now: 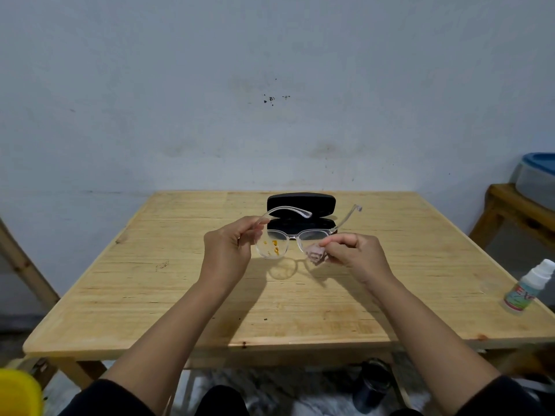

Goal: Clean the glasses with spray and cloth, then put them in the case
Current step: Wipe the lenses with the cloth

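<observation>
Clear-framed glasses [292, 235] hang in the air above the middle of the wooden table [150, 280], arms unfolded and pointing away from me. My left hand [229, 250] pinches the frame's left corner. The left lens [271, 246] carries several orange smears. My right hand [353, 250] presses a small pinkish cloth [313, 255] against the right lens. Behind the glasses, an open black case [301, 204] lies near the table's far edge. A white spray bottle [528, 286] with a green label stands at the right edge.
A grey wall stands right behind the table. At the right, a wooden stand [516, 211] holds a plastic tub with a blue lid [537, 178]. A yellow object [18, 391] sits at the lower left, a dark jar [374, 382] under the table.
</observation>
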A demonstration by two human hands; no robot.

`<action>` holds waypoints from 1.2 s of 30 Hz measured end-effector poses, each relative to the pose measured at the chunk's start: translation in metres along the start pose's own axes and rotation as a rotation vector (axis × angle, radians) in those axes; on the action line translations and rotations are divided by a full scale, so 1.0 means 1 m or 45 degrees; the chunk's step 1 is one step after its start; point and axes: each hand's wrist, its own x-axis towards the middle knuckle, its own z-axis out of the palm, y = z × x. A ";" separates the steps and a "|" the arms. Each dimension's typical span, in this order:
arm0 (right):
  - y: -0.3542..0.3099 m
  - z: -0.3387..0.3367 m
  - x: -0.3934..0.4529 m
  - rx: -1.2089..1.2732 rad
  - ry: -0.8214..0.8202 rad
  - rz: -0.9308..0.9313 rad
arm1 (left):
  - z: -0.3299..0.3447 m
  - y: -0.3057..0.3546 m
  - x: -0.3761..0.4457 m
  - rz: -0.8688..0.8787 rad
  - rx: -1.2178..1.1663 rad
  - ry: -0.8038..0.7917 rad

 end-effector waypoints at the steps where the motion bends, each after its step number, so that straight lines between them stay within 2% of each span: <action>1: 0.001 0.002 -0.001 0.031 0.099 0.018 | 0.001 0.000 -0.001 0.008 0.002 -0.001; 8: 0.009 0.035 -0.010 0.563 0.713 0.140 | 0.015 0.008 -0.015 0.105 -0.037 -0.009; 11: 0.001 0.045 -0.011 0.740 0.844 0.153 | 0.024 0.015 -0.020 0.149 -0.067 -0.012; 14: -0.003 0.051 -0.008 0.778 0.877 0.167 | 0.028 0.015 -0.023 0.187 -0.063 0.016; 17: -0.002 0.050 -0.006 0.726 0.797 0.157 | 0.028 0.014 -0.022 0.220 -0.060 0.040; 28: -0.002 0.036 -0.003 0.205 0.383 0.040 | 0.023 0.002 -0.018 0.255 0.001 0.107; 36: -0.009 0.017 0.003 -0.135 0.063 0.028 | 0.012 -0.004 -0.015 0.151 0.038 0.067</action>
